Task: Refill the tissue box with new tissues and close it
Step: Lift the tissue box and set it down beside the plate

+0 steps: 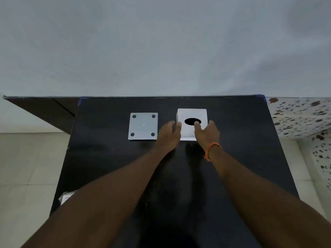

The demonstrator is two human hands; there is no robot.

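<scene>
Box [189, 113], oval hole facing up and lying left-right, clasped between left hand [169, 135] and right hand [207, 135]; plate [143, 126] just left of grip.

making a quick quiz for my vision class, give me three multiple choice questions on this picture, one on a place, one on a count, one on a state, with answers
1. Where does the grey plate lie relative to the white box?
A) to its left, apart from it
B) on top of it
C) inside it

2. How many dark round pads show on the grey plate?
A) two
B) four
C) six

3. What does the box's oval opening show?
A) a tissue sticking out
B) only darkness, no tissue
C) a strip of tape over it

Answers:
1 A, the plate lies flat on the black table with a gap between it and the box.
2 B, one pad sits at each corner.
3 B, the oval is plain dark, with a finger of the right hand at its edge.
</scene>
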